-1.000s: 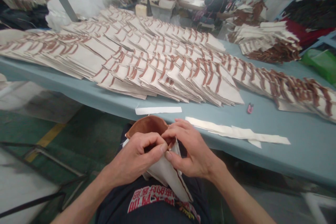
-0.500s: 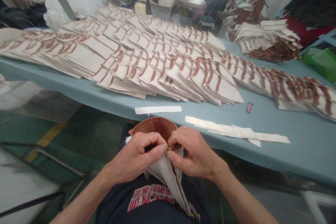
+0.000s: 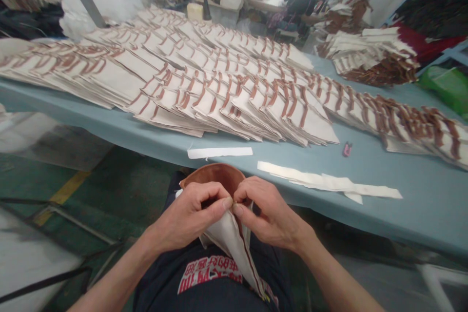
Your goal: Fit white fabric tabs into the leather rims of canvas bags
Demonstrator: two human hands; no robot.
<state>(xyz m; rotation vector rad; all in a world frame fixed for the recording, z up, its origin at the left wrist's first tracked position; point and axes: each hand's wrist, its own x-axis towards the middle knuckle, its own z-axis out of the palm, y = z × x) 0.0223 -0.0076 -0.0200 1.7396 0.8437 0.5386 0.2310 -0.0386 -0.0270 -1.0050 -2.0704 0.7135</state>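
Observation:
A cream fabric piece (image 3: 228,236) with a brown lining and a brown-edged seam hangs over my lap, its upper end spread into a curved opening. On its left side my left hand (image 3: 199,209) pinches the rim between thumb and index finger. My right hand (image 3: 268,212) pinches the same rim just beside it, so the two sets of fingertips almost meet at the seam. The exact bit of cloth between the fingertips is too small to make out. Just beyond my hands, a white strip (image 3: 220,152) lies along the table edge.
Rows of overlapping cream pieces with brown trim (image 3: 234,92) cover much of the blue-green table (image 3: 109,129). Cream strips (image 3: 329,183) and small pink thread snips (image 3: 347,149) lie at right. Behind are a folded stack (image 3: 373,56), a green bag (image 3: 446,85) and a seated person (image 3: 300,0).
My hands hold nearly the same place on the rim, with the fingertips slightly shifted. The table items look unmoved apart from a tiny camera shift.

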